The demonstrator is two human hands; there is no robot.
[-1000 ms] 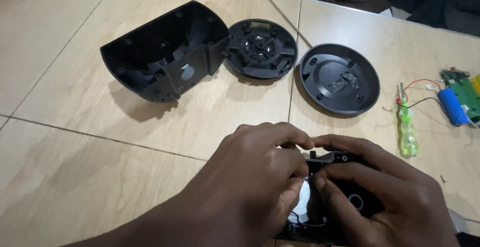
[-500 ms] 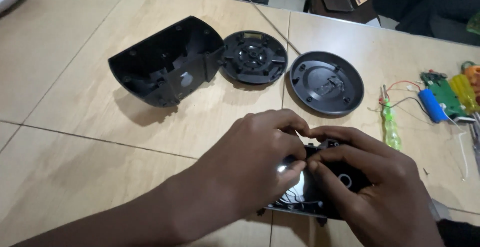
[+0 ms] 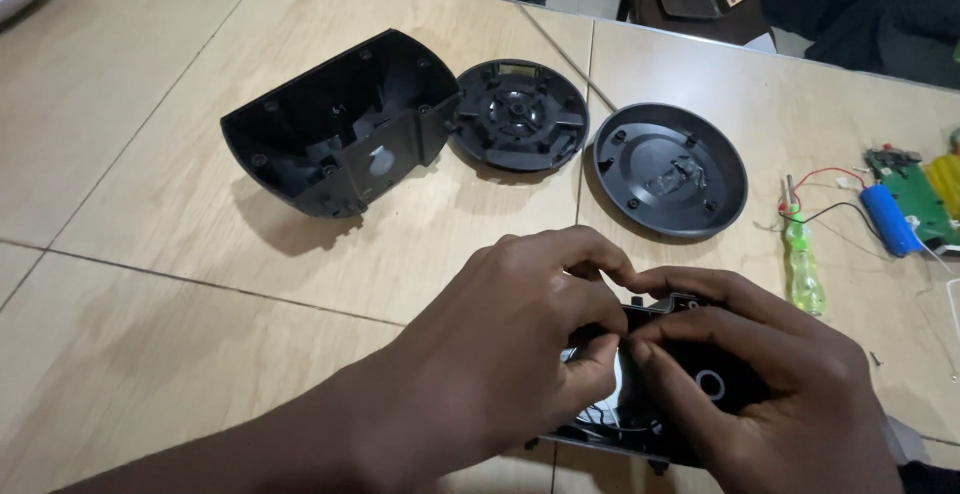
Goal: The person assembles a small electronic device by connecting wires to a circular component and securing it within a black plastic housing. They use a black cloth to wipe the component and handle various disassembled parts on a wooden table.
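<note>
Black plastic part (image 3: 690, 384) gripped by both hands: left hand (image 3: 510, 344) and right hand (image 3: 770, 394) pinching it.

Bare table (image 3: 150, 214) left of the hands; black shell (image 3: 335, 124), discs beyond.

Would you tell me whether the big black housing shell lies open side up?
Tipped: black housing shell rests on its side, hollow interior facing the camera.

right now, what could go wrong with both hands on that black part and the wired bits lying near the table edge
1. Both hands, left hand and right hand, cover the black plastic part, so small pieces might slip out unseen.
2. The thin red and black wires by the blue cylindrical cell could snag.
3. The translucent green screwdriver could roll.
</note>
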